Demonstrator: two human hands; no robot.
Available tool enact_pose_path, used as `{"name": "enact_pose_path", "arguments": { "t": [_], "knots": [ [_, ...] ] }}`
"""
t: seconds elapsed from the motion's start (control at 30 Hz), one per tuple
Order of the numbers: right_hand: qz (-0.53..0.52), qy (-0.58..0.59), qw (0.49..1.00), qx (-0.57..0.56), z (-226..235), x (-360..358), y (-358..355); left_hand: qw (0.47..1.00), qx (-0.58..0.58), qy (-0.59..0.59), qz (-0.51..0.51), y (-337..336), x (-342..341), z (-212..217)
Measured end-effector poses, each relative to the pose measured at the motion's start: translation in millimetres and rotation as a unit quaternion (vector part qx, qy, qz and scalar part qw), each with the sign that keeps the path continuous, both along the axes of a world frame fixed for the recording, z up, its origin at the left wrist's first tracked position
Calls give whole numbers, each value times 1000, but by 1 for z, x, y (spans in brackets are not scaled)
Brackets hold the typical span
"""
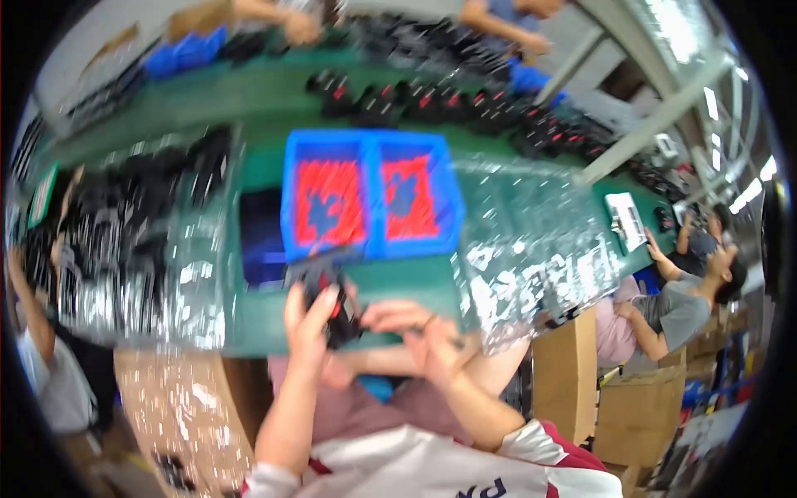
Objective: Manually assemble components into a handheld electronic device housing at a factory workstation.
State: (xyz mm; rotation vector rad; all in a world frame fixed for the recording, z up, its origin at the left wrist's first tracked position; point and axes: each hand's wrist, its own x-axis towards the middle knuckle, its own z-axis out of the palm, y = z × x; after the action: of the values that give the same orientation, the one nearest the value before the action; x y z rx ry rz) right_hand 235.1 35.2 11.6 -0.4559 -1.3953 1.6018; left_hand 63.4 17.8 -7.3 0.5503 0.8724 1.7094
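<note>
My left hand point(309, 325) is closed round a black device point(339, 314) with a small red mark, held over the table's near edge. A wider dark part at the top of the device reaches the near side of the blue bin. My right hand point(419, 330) is just right of the device, fingers pointing towards it. Motion blurs those fingers, so I cannot make out whether they hold anything. Beyond both hands stands the two-compartment blue bin point(373, 199), with many small red pieces point(332, 178) in each compartment and bluish patches among them.
Clear plastic sheets point(531, 257) cover the green table point(270, 145) on the right and left, with dark parts point(149, 207) at left. A row of black-and-red devices point(432, 100) lies farther back. Cardboard boxes point(564, 373) flank my legs. Other people work around the table.
</note>
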Motion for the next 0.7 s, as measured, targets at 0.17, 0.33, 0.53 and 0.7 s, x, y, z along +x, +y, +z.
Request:
{"name": "enact_pose_path", "arguments": {
  "t": [0.17, 0.33, 0.53, 0.7],
  "knots": [
    [-101, 8, 988, -118, 25, -2, -12, 1000, -23, -4, -7, 2, 8, 27],
    [-95, -50, 994, -25, 14, -2, -8, 1000, -11, -14, -2, 4, 7, 14],
    [-95, -138, 985, -42, 22, 0, -18, 999, -31, 13, 11, -3, 11, 24],
    [-69, -184, 980, -11, 25, 5, -25, 999, -5, 8, 49, -6, 11, 12]
  ]
}}
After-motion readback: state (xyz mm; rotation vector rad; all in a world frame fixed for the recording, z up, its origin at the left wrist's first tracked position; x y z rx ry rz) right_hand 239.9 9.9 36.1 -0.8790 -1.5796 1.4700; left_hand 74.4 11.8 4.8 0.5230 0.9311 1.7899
